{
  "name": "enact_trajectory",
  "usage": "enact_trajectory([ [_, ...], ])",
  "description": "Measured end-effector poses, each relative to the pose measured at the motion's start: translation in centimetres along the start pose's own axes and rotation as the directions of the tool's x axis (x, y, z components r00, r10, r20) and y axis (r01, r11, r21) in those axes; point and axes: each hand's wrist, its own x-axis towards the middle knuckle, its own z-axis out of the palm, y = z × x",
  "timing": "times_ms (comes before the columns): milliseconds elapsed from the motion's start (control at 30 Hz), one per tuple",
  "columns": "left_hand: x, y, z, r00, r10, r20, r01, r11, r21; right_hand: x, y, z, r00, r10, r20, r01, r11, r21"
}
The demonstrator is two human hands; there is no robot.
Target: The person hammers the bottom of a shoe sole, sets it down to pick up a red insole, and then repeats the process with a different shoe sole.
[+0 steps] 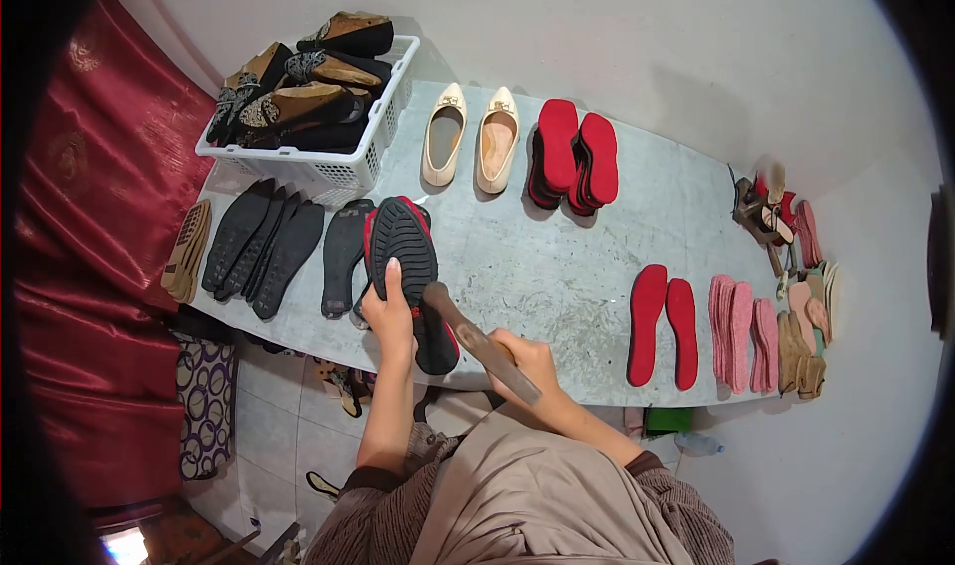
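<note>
My left hand (390, 314) is wrapped round the middle of a shoe (408, 242), its thumb lying on the ridged black sole. The shoe is held sole up, and red shows along its edges. In my right hand (529, 362) is a hammer (476, 341) with a worn wooden handle, gripped partway along. The hammer's dark head (436, 294) overlaps the right edge of the sole in this view. Just left of the shoe, black soles (344, 252) lie on the table (497, 257), partly covered by the shoe and my left hand.
A white basket (333, 170) of black-and-brown shoes stands back left. Behind the work are cream flats (445, 137) and stacked red insoles (558, 142). More black soles (288, 262) lie left. Red insoles (648, 326) and pink insoles (733, 331) line the right front edge.
</note>
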Motion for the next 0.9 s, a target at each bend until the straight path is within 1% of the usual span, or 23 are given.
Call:
enact_trajectory([
  [33,-0.2,0.1,0.0,0.999,0.052,0.012,-0.052,0.998,-0.023,-0.2,-0.1,-0.2,1.000,0.011,0.007,-0.011,1.000,0.002],
  [67,-0.4,-0.1,-0.4,0.999,0.039,0.012,-0.039,0.999,-0.014,-0.2,-0.4,-0.5,0.998,0.017,0.062,-0.018,1.000,0.018],
  [100,-0.3,-0.3,-0.6,0.999,0.034,0.034,-0.037,0.997,0.068,0.0,-0.7,-0.8,0.994,0.012,0.112,-0.016,0.999,0.032],
  [133,-0.1,-0.3,-0.4,0.998,0.034,0.057,-0.042,0.989,0.142,0.1,-0.6,-0.7,0.994,0.008,0.110,-0.011,1.000,0.028],
  [167,-0.2,-0.4,-0.2,0.998,0.045,0.052,-0.053,0.986,0.160,0.1,-0.4,-0.5,0.992,0.015,0.125,-0.013,1.000,-0.018],
  [200,-0.2,-0.7,-0.1,0.997,0.051,0.052,-0.058,0.986,0.155,0.1,-0.2,-0.3,0.990,0.022,0.139,-0.014,0.998,-0.062],
  [233,-0.2,-1.1,0.0,0.998,0.038,0.059,-0.043,0.996,0.084,0.1,0.2,-0.2,0.990,0.015,0.137,-0.006,0.998,-0.062],
  [267,-0.2,-1.4,0.0,0.997,0.024,0.068,-0.025,1.000,0.015,0.0,0.6,-0.2,0.997,-0.027,0.075,0.027,1.000,0.000],
  [300,-0.3,-1.3,-0.3,0.995,0.009,0.097,-0.013,0.999,0.040,-0.1,0.4,-0.3,0.998,-0.056,0.016,0.055,0.997,0.060],
  [333,-0.6,-1.3,-0.5,0.995,0.001,0.096,-0.005,0.999,0.045,-0.3,0.2,-0.4,0.999,-0.047,0.021,0.046,0.997,0.061],
  [400,-0.9,-1.0,-0.3,0.993,0.039,0.115,-0.050,0.994,0.100,0.4,-0.5,-0.7,0.996,0.082,0.020,-0.082,0.997,0.012],
  [433,-1.1,-0.9,0.1,0.993,0.046,0.107,-0.053,0.997,0.061,0.8,-0.5,-0.5,0.997,0.067,-0.035,-0.067,0.998,-0.004],
  [467,-1.3,-0.7,0.3,0.993,0.052,0.108,-0.058,0.997,0.057,0.8,-0.2,-0.6,0.997,0.062,-0.040,-0.063,0.998,-0.004],
  [533,-1.3,-0.3,0.7,0.987,0.131,0.090,-0.137,0.989,0.061,1.1,0.2,-1.1,0.997,0.038,-0.061,-0.036,0.999,0.040],
  [567,-1.6,0.1,0.5,0.986,0.112,0.120,-0.125,0.987,0.104,1.3,0.2,-1.1,0.997,0.036,-0.062,-0.034,0.999,0.041],
  [600,-1.8,0.0,0.5,0.987,0.107,0.121,-0.121,0.987,0.107,1.3,0.0,-1.2,0.994,0.042,-0.104,-0.037,0.998,0.054],
  [633,-2.1,-0.2,0.5,0.974,0.144,0.177,-0.169,0.976,0.134,1.2,-0.1,-1.3,0.988,0.051,-0.145,-0.041,0.997,0.068],
  [667,-2.3,-0.3,0.6,0.955,0.182,0.233,-0.221,0.963,0.155,1.4,0.1,-1.4,0.988,0.054,-0.145,-0.045,0.997,0.068],
  [700,-2.7,-0.7,0.7,0.955,0.155,0.251,-0.195,0.970,0.144,1.8,0.3,-1.5,0.990,0.032,-0.137,-0.030,0.999,0.020],
  [733,-3.2,-0.3,1.3,0.958,0.166,0.234,-0.204,0.968,0.149,2.3,0.2,-1.7,0.991,0.010,-0.130,-0.014,1.000,-0.028],
  [800,-3.1,-1.3,1.6,0.959,0.146,0.242,-0.180,0.976,0.124,2.7,-0.6,-2.4,0.990,-0.008,-0.142,0.004,0.999,-0.033],
  [833,-3.1,-1.4,1.5,0.959,0.151,0.242,-0.185,0.975,0.123,2.8,-0.9,-2.5,0.984,-0.028,-0.179,0.020,0.999,-0.045],
  [900,-3.5,-1.3,1.2,0.927,0.168,0.336,-0.272,0.918,0.290,2.7,-1.2,-2.6,0.977,-0.039,-0.208,0.028,0.998,-0.058],
])
